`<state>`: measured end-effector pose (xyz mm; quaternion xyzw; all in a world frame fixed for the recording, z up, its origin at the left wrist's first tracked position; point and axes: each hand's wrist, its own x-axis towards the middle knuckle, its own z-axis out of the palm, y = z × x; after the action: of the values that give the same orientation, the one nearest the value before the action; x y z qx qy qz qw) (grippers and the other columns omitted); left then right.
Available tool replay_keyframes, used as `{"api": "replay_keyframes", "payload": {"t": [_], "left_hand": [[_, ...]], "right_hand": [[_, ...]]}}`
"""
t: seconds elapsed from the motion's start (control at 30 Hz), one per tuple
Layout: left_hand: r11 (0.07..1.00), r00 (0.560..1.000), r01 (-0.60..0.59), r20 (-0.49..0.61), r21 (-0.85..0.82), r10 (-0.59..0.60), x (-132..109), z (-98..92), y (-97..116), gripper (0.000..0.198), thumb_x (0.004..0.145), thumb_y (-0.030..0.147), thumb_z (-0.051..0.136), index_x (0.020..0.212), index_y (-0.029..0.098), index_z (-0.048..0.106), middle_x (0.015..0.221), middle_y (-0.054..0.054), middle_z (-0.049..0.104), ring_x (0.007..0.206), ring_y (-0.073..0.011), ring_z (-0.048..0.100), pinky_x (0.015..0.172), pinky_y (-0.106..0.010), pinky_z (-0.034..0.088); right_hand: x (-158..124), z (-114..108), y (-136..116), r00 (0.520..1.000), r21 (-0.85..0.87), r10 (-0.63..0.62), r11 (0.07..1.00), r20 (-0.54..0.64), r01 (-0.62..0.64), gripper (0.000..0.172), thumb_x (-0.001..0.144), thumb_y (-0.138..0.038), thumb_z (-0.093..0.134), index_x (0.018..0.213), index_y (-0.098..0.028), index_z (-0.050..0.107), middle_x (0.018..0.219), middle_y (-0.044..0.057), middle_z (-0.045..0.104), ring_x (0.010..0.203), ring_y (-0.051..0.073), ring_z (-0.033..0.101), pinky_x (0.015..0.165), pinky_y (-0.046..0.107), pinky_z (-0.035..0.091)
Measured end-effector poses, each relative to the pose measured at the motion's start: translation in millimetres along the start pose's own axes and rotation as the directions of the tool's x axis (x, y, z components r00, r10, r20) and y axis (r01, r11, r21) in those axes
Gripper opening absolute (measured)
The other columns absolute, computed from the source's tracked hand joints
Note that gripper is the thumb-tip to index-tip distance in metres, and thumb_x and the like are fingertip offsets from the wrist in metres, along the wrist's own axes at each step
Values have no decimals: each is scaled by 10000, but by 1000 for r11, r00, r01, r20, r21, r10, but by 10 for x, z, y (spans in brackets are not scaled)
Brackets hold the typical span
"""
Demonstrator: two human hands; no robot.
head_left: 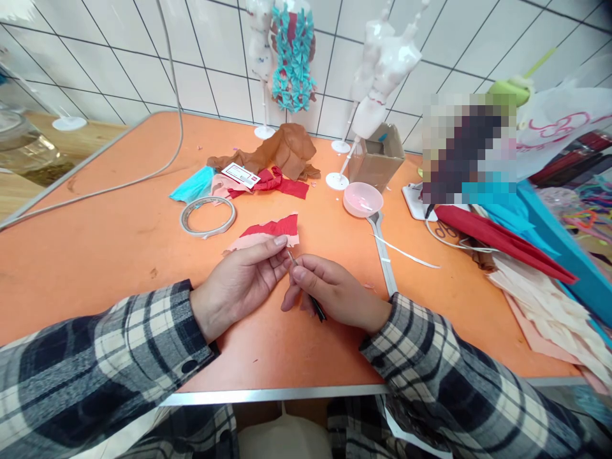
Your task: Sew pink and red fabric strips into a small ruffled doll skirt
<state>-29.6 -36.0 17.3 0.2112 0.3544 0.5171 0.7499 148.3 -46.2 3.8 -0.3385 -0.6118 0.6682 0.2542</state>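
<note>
My left hand (246, 275) is closed, its thumb pressed towards the fingertips. Whatever lies between them is too small to make out. My right hand (332, 285) grips a slim tool (316, 308) with a thin metal tip and a black rear end. The tool's tip points up to the left fingertips. Just behind my left hand is a torn piece of red and pink crepe paper (275, 227), partly covered by the thumb. A roll of tape (187, 224) lies flat to the left of this paper.
Crumpled brown paper (287, 153), a turquoise piece (194, 185) and a white card (240, 174) lie behind. A pink bowl (362, 203), metal ruler (384, 255) and cardboard box (380, 159) stand right of centre. White mannequins (389, 67) line the wall. Red folded paper (507, 242) lies right.
</note>
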Motion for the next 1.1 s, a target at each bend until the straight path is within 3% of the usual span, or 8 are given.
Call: {"api": "replay_keyframes", "payload": {"t": [0.27, 0.93, 1.1], "left_hand": [[998, 996, 16, 84, 66, -22, -13, -16, -32, 165, 860, 107, 726, 698, 91, 755, 654, -81, 705, 578, -165, 664, 553, -248, 576], [995, 989, 27, 142, 93, -40, -2, -24, -38, 190, 869, 158, 742, 693, 88, 744, 673, -90, 707, 601, -176, 671, 609, -271, 579], [996, 993, 27, 114, 79, -36, -3, -31, -44, 147, 862, 146, 750, 722, 99, 753, 697, -82, 715, 621, -173, 671, 628, -274, 583]], "right_hand": [[7, 14, -19, 999, -25, -11, 1000, -38, 10, 382, 1034, -567, 490, 970, -191, 518, 861, 54, 752, 523, 83, 544, 499, 211, 455], [31, 23, 0, 994, -43, 13, 999, -106, -18, 308, 1028, -501, 534, 976, -198, 535, 812, 26, 735, 529, 93, 576, 510, 214, 474], [24, 20, -12, 993, -61, 15, 998, -115, -22, 278, 1046, -468, 502, 976, -200, 525, 802, 20, 727, 516, 87, 557, 497, 207, 449]]}}
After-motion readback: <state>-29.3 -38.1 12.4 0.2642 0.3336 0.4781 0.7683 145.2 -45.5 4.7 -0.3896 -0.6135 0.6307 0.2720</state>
